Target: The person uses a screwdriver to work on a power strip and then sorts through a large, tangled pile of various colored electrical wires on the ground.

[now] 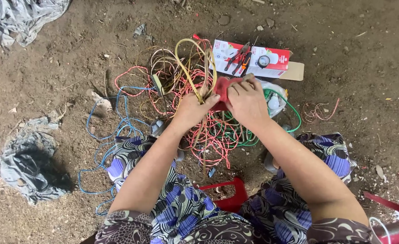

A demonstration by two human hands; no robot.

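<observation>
Head view, looking down on both hands over bare dirt ground (pixel 353 40).

Left hand (pixel 191 110): fingers curled closed around a bundle of yellow wire (pixel 195 68). The wire rises out of the fist as a tall loop; its long axis runs away from the person, top of the loop leaning slightly to the left. Loop stands above the rest of the tangle.

Right hand (pixel 246 100): fingers bent down and closed onto a red object (pixel 222 88), soft-looking, possibly cloth or tape; cannot tell which. Fingertips cover its right side; its left edge touches the yellow wire just beside the left thumb. The two hands sit close together, almost touching.

Under and around the hands: a loose heap of pink-red wire (pixel 211 140), green wire (pixel 281 101) curving out to the right, blue wire (pixel 118 122) trailing left and toward the person's knee. All lie on the ground, interlaced.

Beyond the hands: a red and white carton (pixel 278 68) lying flat, with pliers (pixel 240 56) having orange-black handles resting on it, and a small round black item beside them.

Farther right: a small coil of thin brownish wire (pixel 317 110), apart from the heap.

Left edge: crumpled grey plastic sheet (pixel 25 162); another grey cloth (pixel 21 16) at the top left corner.

Between the knees: a red plastic stool edge (pixel 233 192).
</observation>
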